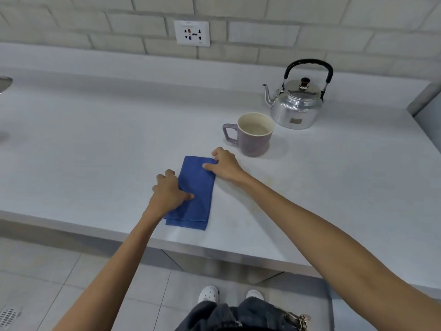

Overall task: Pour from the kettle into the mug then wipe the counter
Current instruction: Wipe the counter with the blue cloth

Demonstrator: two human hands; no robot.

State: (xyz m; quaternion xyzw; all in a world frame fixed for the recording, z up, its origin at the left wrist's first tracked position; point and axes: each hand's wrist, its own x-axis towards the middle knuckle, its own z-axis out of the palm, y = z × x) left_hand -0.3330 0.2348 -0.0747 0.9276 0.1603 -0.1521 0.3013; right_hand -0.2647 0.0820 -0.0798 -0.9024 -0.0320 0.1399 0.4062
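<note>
A folded blue cloth (198,187) lies on the grey counter (95,139) near its front edge. My left hand (168,189) rests on the cloth's left edge, thumb on top and fingers curled at the side. My right hand (224,164) pinches the cloth's far right corner. A purple mug (254,139) with a cream inside holds liquid and stands just beyond my right hand, handle to the left. Behind it to the right stands a shiny metal kettle (296,108), upright, lid on, black handle raised, spout pointing left.
A tiled wall with a white power socket (192,33) runs along the back of the counter. The counter ends at a step at the far right (420,103). A metal object (4,83) shows at the left edge. Below are floor tiles and my shoes.
</note>
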